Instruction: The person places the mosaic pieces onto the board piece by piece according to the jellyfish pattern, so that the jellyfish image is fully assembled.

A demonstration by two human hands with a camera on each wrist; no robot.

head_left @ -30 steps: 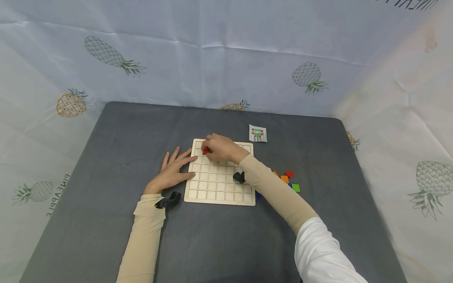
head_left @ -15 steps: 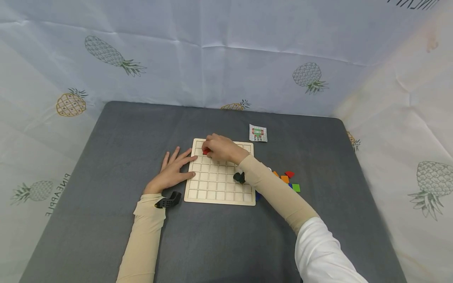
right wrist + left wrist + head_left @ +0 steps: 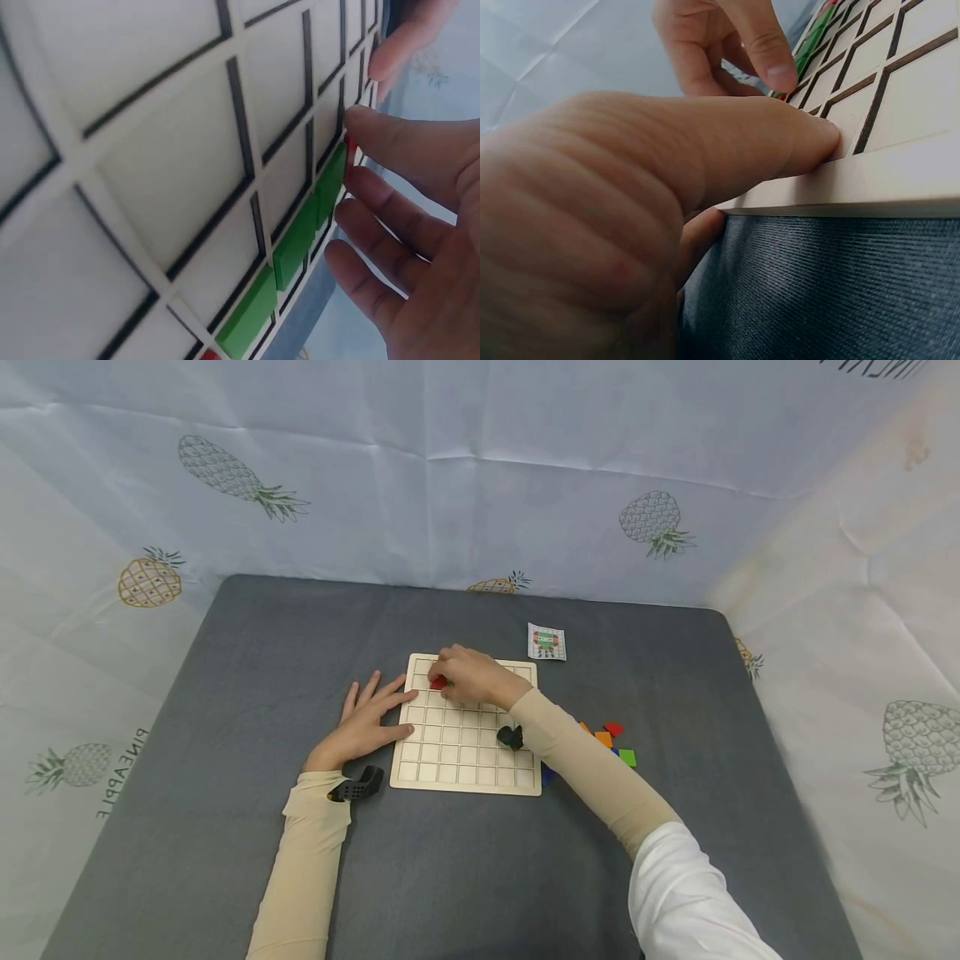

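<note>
- The board (image 3: 442, 752) is made of pale, smooth wood, with softly rounded corners and a plain rim; its face is divided by thin strips into rows of square cells, and the cell edges are lined in dark brown.
- The board is laid flat on the dark grey tabletop (image 3: 315, 635).
- A red piece (image 3: 438, 682), bright and flat, is pinched between thumb and fingers of the right hand (image 3: 472, 677) over the far left part of the board; its full outline is hidden by that hand.
- Beside the red piece, three green pieces (image 3: 296, 244) are set in a line of cells near the board's far edge; they are flat-topped and glossy, and stand slightly above the strips.
- At the other end of that green line, a second red piece (image 3: 208, 355) is cut off by the frame of the right wrist view.
- By the left hand (image 3: 362, 727) nothing is gripped: its fingers are straight and spread, and the board's left rim is touched by thumb and forefinger.
- To the right of the board, orange (image 3: 603, 739), red (image 3: 613, 728), green (image 3: 627, 758) and blue (image 3: 546, 774) pieces are scattered, partly covered by the right sleeve (image 3: 600, 768).
- Beyond the board's far right corner, a card (image 3: 547, 642) is printed with a red and green figure on a grid.
</note>
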